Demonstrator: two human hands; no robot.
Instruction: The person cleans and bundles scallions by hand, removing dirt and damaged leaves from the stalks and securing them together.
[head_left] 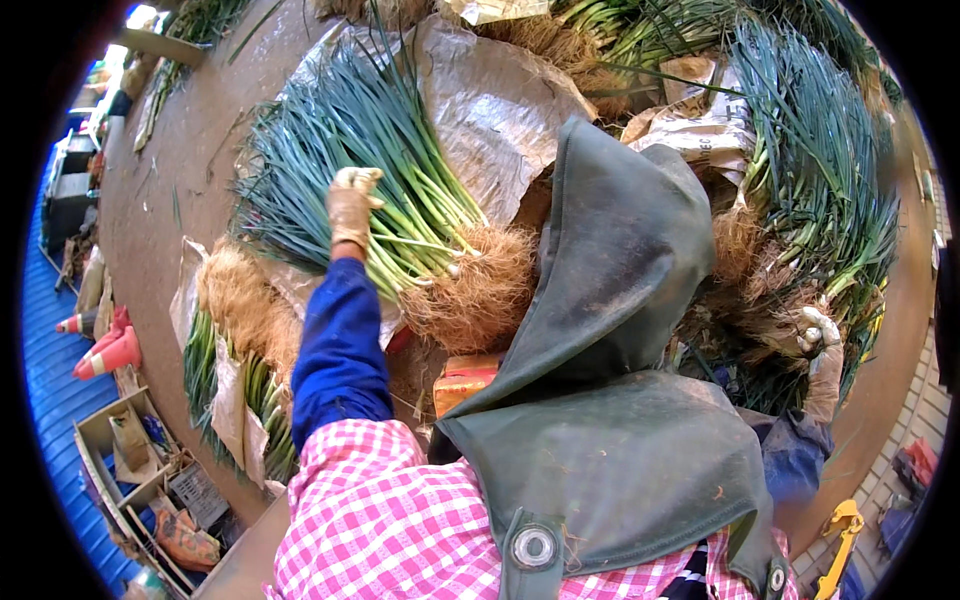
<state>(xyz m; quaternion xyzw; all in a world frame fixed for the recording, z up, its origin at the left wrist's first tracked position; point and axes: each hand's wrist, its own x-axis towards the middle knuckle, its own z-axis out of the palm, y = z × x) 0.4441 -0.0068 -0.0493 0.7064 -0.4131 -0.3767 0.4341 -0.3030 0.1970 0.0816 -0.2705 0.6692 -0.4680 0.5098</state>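
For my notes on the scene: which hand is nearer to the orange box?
Left. The left hand rests on a scallion bunch above the orange box; the right hand is far right.

A large bundle of green onions with tan root tufts [400,190] lies on crinkled grey-brown paper sheeting [500,100] on the brown tabletop [170,190], toward its left edge. The left hand [352,205] rests on this bundle's stalks. A second green onion bundle [820,170] lies toward the right edge, the right hand [820,335] at its roots. A dark green rubber apron [610,380] hangs between them.
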